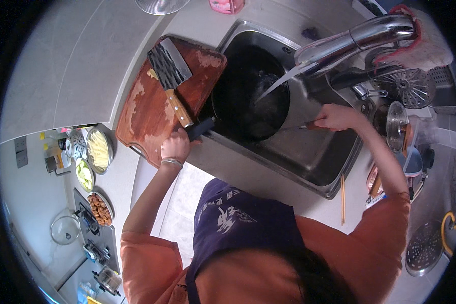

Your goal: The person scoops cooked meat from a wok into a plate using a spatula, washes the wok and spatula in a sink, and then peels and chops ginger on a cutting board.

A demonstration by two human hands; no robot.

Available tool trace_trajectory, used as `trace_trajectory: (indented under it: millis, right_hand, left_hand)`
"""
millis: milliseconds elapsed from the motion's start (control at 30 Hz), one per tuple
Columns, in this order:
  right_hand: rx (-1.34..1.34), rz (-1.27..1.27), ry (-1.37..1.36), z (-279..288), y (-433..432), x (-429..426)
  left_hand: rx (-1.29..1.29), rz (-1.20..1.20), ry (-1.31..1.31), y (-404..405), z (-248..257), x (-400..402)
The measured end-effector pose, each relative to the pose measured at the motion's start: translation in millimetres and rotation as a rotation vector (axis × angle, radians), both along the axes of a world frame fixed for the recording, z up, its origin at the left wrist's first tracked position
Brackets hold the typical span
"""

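Observation:
A dark wok (231, 87) sits in the stainless-steel sink (307, 155), with water running into it from the chrome faucet (326, 53). My left hand (176, 146) is closed around the wok's black handle (200, 129), by the sink's left front edge. In my right hand (335, 117) is the brown handle of a utensil, probably a spatula (307, 126); its far end reaches into the dark wok and is hard to make out. A cleaver (170, 64) with a wooden handle lies on the wooden cutting board (148, 110), left of the sink.
Chopsticks (342, 199) lie on the counter at the sink's right. Bowls of pale strips (98, 150), green slices (84, 174) and brown chunks (99, 209) stand at the left, near the gas stove (110, 243). A pink bottle (226, 5) is behind the sink.

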State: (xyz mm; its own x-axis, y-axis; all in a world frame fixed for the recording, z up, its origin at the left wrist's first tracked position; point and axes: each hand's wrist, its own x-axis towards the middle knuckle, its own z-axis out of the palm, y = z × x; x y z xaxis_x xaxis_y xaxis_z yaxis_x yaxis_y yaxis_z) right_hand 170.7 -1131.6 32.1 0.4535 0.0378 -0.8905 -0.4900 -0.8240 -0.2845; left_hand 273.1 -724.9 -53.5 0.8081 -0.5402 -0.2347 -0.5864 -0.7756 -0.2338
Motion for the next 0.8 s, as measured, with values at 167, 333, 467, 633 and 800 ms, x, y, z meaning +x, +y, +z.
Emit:
trace_trajectory:
  millis: [167, 333, 467, 633, 800]
  right_hand:
    - [0.027, -0.023, 0.091, 10, 1, 7]
    - [0.101, -0.081, 0.001, -13, 2, 0]
    - [0.082, -0.031, 0.089, 10, -4, 3]
    - [0.034, -0.044, -0.322, -33, 5, -14]
    - [-0.314, 0.271, -0.475, -8, 5, -14]
  left_hand:
    - [-0.038, 0.036, 0.027, 6, -3, 1]
    - [0.026, 0.091, 0.101, -3, 4, 1]
    - [0.068, 0.232, 0.193, -5, 11, 2]
    - [0.014, 0.132, 0.14, -7, 10, 2]
    - [0.058, 0.169, 0.231, -13, 25, 7]
